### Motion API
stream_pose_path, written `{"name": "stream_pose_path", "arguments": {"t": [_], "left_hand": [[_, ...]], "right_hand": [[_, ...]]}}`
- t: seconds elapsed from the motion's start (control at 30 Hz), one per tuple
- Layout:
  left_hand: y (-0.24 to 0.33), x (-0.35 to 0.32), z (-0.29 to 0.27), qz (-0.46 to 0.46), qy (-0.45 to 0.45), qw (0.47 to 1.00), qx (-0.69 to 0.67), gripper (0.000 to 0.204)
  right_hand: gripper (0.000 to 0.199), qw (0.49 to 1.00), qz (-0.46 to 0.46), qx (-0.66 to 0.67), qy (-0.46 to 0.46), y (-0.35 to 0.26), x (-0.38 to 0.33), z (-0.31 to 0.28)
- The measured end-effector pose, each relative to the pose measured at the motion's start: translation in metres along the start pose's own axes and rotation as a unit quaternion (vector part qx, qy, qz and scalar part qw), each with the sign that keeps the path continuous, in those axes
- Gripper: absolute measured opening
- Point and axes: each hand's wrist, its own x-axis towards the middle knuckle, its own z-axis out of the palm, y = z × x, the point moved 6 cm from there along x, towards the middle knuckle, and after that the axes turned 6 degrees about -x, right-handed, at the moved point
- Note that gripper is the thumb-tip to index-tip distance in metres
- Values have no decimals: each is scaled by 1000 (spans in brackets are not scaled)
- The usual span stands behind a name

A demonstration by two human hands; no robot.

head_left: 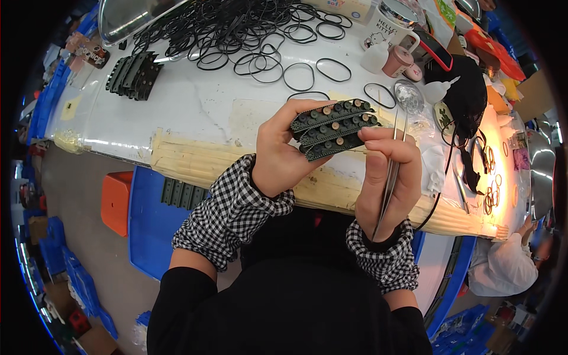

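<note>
The left hand [283, 151] is closed around a small stack of dark green strips [332, 128], three of them layered, each studded with round tan and dark pegs along the top. The stack is held up above the near edge of the white table [195, 112], tilted so its right end points up and away. The right hand [387, 177] is closed too: its thumb and forefinger press against the right end of the stack, and the same hand grips a pair of thin metal tweezers [390, 177] that run down through the palm toward the wrist. Both wrists wear black-and-white checked sleeve covers [236, 213].

Farther back on the table lies a wide scatter of black rubber rings [248, 29], with a few single rings nearer the hands. At the far left sits another pile of green strips [133, 74]. To the right stand a small white squeeze bottle [377, 57] and a white mug [387, 26]. Below the table's edge, more green strips [184, 193] lie in a blue bin [148, 231], just beside an orange stool [116, 201].
</note>
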Motion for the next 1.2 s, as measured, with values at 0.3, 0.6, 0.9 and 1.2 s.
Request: {"name": "stream_pose_path", "arguments": {"t": [0.3, 0.6, 0.9, 1.2], "left_hand": [[1, 1, 0, 0, -4, 1000, -11, 52], [1, 1, 0, 4, -4, 1000, -5, 51], [2, 1, 0, 5, -8, 1000, -5, 52], [1, 0, -1, 3, 1, 1000, -7, 52]], "right_hand": [[12, 1000, -9, -15, 8, 0, 0, 6], [11, 999, -17, -29, 2, -2, 0, 7], [8, 977, 63, -119, 164, 32, 2, -49], [7, 917, -47, -395, 30, 49, 11, -46]]}}
